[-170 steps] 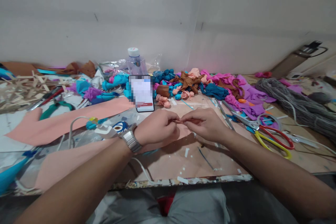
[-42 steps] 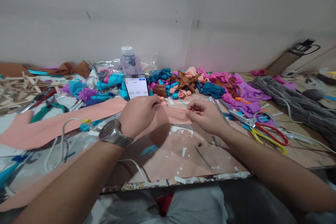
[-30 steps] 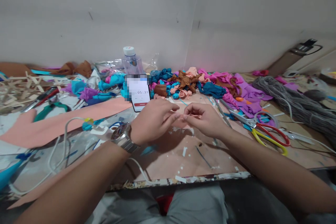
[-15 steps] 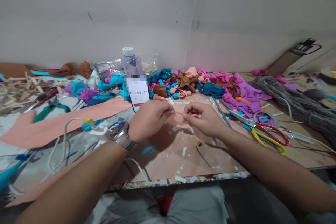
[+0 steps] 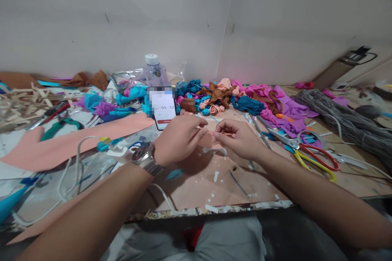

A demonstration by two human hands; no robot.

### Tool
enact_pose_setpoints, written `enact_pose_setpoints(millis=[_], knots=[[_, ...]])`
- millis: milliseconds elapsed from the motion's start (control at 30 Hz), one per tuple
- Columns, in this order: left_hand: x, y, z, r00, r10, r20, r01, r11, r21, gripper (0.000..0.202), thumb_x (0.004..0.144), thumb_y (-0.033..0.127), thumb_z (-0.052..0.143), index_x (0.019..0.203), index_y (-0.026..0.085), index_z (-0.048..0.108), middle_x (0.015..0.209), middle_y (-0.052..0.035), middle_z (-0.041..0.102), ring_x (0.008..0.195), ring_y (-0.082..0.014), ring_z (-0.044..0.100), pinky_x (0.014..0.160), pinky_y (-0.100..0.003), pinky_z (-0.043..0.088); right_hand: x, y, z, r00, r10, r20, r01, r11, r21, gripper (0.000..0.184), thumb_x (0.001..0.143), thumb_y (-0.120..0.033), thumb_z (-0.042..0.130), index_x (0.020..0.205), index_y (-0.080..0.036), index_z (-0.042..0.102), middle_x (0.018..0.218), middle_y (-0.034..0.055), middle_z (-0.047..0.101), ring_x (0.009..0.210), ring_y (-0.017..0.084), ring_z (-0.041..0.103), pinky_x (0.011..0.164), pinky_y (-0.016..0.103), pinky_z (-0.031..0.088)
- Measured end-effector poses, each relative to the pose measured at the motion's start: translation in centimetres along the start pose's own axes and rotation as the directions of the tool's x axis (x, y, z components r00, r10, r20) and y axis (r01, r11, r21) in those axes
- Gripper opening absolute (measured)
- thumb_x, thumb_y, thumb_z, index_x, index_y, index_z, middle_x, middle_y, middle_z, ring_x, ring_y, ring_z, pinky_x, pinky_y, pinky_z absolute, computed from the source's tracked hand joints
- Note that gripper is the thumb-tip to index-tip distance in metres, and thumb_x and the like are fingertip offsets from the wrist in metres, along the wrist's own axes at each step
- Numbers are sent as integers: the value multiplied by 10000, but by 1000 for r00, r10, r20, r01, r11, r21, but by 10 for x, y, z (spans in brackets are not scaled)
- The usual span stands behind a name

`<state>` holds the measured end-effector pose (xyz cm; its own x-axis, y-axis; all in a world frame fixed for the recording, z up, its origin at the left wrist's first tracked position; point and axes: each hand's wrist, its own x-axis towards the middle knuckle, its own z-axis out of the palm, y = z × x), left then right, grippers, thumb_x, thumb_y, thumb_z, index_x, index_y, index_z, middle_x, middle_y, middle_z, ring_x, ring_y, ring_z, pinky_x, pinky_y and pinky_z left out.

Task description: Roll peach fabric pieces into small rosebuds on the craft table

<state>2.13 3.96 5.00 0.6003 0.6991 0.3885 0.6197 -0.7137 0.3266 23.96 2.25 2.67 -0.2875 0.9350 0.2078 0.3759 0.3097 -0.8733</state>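
Observation:
Over the middle of the worktable, my right hand point(image 5: 240, 138) pinches a narrow piece of peach crepe paper point(image 5: 226, 133) between thumb and fingers. My left hand point(image 5: 180, 136), with a metal watch on its wrist, is just left of that piece. Its thumb and fingertips are apart, close to the paper's left end. Whether a fingertip still touches the paper is hard to make out. Beyond both hands lies a heap of crumpled and rolled crepe paper in teal, brown, peach and pink, including a peach paper rose point(image 5: 216, 109).
A phone point(image 5: 164, 110) showing a timer leans against a plastic bottle point(image 5: 155, 74). Scissors point(image 5: 317, 159) with red and yellow handles and grey yarn point(image 5: 343, 118) lie right. On the left are a long peach sheet point(image 5: 76, 142), a white cable point(image 5: 63, 179) and wooden sticks point(image 5: 33, 104).
The thumb and fingers of my left hand have parted from their pinch at the paper's left end. My right hand keeps its pinch in nearly the same place.

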Motion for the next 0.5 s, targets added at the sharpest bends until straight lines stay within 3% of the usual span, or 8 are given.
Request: enact_pose_setpoints(millis=[167,333,500], knots=[[-1,6,7,997,-36,69,41,996,-85,221,987,258,521,895,184,707,884,-23,747,811,-183,658,730,-297,430,-2,-2,0,998,-46,30,47,999,-27,74,870,-241,646,838,-174,655,793,9,661,724,130,612,655,229,492],[-3,8,8,996,-46,80,53,995,-90,223,989,264,512,919,194,712,882,-21,743,789,-176,647,688,-290,405,-4,-2,0,996,-80,41,85,985,-153,88,888,-215,633,866,-186,713,833,11,714,772,140,639,683,230,487],[-4,10,8,993,-51,109,61,994,-93,266,1004,314,491,923,202,718,846,-27,731,775,-178,644,663,-288,390,-3,-4,1,997,-69,19,71,988,-140,107,895,-235,644,871,-180,733,836,21,736,768,148,665,680,239,498]])
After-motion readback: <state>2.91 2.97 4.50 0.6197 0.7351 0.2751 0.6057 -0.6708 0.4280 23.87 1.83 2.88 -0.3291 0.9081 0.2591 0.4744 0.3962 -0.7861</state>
